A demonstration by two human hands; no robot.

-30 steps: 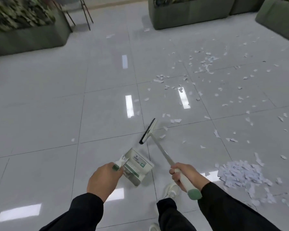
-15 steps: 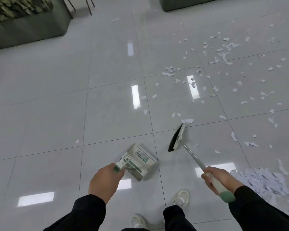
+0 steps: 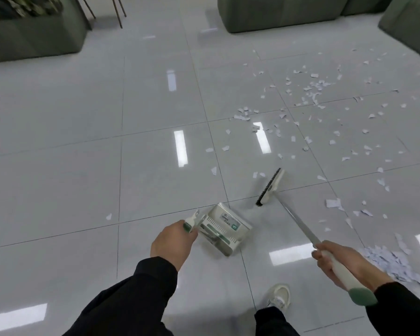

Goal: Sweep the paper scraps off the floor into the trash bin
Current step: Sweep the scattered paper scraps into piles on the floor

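My left hand (image 3: 174, 241) grips the green-tipped handle of a white dustpan (image 3: 224, 229), which hangs low over the tiles just ahead of me. My right hand (image 3: 342, 263) holds the white handle of a broom; its metal shaft runs up and left to the black-bristled broom head (image 3: 270, 186), which is near the floor beyond the dustpan. White paper scraps (image 3: 310, 89) lie scattered over the tiles ahead and to the right. A swept pile of scraps (image 3: 393, 261) sits at my right, partly behind my right hand. No trash bin is in view.
Glossy grey floor tiles reflect ceiling lights. A grey-green planter box (image 3: 34, 35) stands at the far left, with thin metal legs (image 3: 118, 10) beside it. Grey-green sofas (image 3: 277, 13) line the far right. My white shoe (image 3: 279, 295) is below the broom.
My right hand has swung the broom rightward, and the broom head has moved from next to the dustpan out to its right. The view has shifted, so the pile sits nearer the right edge.
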